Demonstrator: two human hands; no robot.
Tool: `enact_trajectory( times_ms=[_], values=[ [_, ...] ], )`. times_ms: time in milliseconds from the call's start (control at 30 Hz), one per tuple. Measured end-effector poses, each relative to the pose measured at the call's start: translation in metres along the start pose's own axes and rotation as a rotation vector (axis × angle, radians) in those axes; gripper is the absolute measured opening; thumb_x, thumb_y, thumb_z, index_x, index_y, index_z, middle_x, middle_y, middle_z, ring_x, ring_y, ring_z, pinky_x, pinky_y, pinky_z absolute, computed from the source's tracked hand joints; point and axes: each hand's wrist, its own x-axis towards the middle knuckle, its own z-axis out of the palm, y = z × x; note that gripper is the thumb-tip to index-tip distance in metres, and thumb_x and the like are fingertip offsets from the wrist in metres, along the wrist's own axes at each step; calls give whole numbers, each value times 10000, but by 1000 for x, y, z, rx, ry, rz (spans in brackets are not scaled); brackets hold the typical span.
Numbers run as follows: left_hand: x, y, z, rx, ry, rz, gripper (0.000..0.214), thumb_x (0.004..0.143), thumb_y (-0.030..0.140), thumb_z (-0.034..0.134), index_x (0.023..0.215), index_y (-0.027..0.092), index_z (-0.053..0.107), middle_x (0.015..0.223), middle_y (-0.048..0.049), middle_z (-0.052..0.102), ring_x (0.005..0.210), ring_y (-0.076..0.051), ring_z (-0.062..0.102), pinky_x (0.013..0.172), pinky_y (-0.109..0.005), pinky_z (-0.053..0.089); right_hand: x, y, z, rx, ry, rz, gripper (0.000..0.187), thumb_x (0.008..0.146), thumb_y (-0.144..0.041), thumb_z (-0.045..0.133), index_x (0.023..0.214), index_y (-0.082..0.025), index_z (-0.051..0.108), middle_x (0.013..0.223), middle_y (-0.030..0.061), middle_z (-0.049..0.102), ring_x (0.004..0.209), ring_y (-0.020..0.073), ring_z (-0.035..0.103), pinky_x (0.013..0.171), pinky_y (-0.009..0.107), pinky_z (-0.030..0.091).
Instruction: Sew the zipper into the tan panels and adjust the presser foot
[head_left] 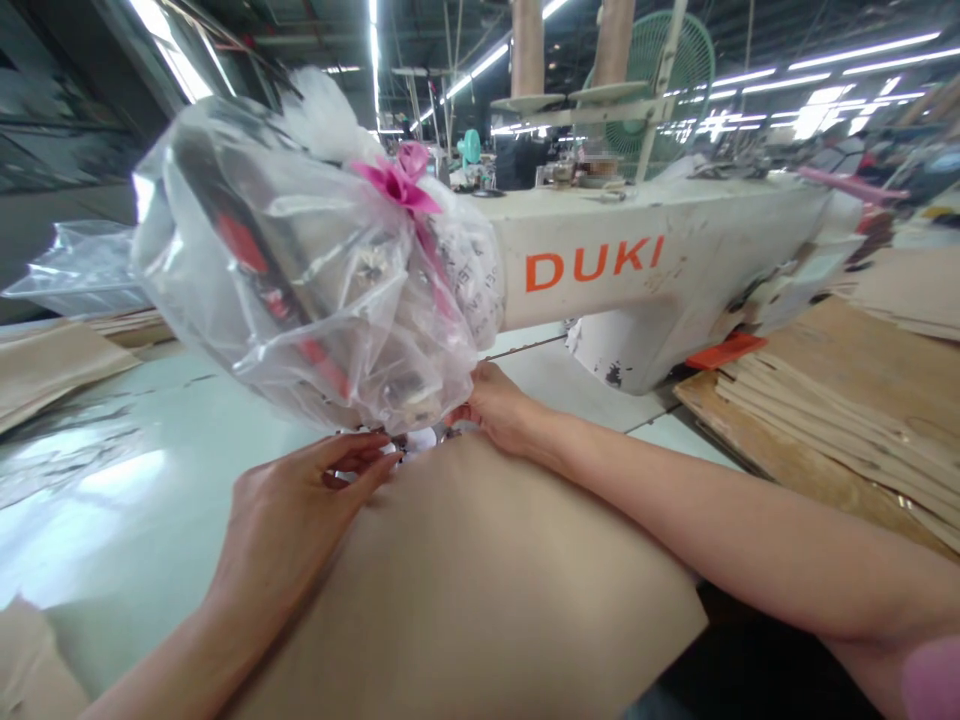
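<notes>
A white sewing machine [675, 270] marked DUKI stands across the table, its head wrapped in a clear plastic bag [300, 270] tied with a pink ribbon [401, 182]. A large tan sheet [480, 580] lies under the needle area. My left hand [300, 520] rests on the sheet's left part, fingers pinched at its far edge just below the bag. My right hand [499, 405] presses on the sheet's far edge on the right of the needle area, fingers curled down on it. The needle itself is hidden by the bag.
The pale green table [150, 470] stretches to the left, with tan sheets [45, 365] and a plastic bag [82, 270] at its far left. A stack of tan sheets [840, 400] lies at the right. Thread cones and a green fan [660, 70] stand behind the machine.
</notes>
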Motion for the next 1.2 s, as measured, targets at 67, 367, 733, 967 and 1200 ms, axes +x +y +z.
enact_trajectory(
  times_ms=[67, 367, 733, 967, 1200],
  values=[
    [0, 1, -1, 33, 10, 15, 319, 790, 548, 582, 924, 331, 773, 730, 57, 758, 670, -194, 710, 709, -278, 472, 0, -1, 1, 3, -40, 7, 108, 855, -240, 454, 761, -188, 469, 678, 17, 665, 635, 129, 653, 615, 232, 533],
    [-2, 0, -1, 128, 69, 52, 343, 821, 539, 543, 928, 315, 781, 934, 16, 776, 861, -230, 714, 670, -271, 454, -17, -17, -4, -353, -94, -9, 96, 714, -221, 642, 674, -180, 565, 522, -49, 583, 406, 99, 515, 447, 194, 386],
    [-1, 6, -7, 246, -53, -121, 393, 877, 588, 482, 1056, 364, 751, 779, -9, 740, 792, -255, 673, 625, -319, 358, -8, -16, -7, -523, -92, -34, 101, 755, -149, 558, 666, -171, 601, 537, -42, 600, 472, 100, 563, 579, 192, 439],
    [5, -2, 0, 95, -37, -51, 283, 875, 540, 523, 936, 403, 763, 1063, 67, 744, 948, -226, 673, 732, -310, 414, -10, -16, -4, -573, -82, -88, 139, 782, -133, 555, 650, -165, 588, 592, 5, 636, 563, 141, 604, 625, 223, 451],
    [-3, -11, 5, 113, 70, 164, 276, 906, 518, 489, 943, 454, 755, 1019, 135, 745, 902, -157, 703, 708, -251, 414, -10, -16, -7, -585, -154, -164, 78, 843, -196, 624, 853, -176, 699, 992, 68, 730, 997, 244, 645, 874, 310, 484]
  ],
)
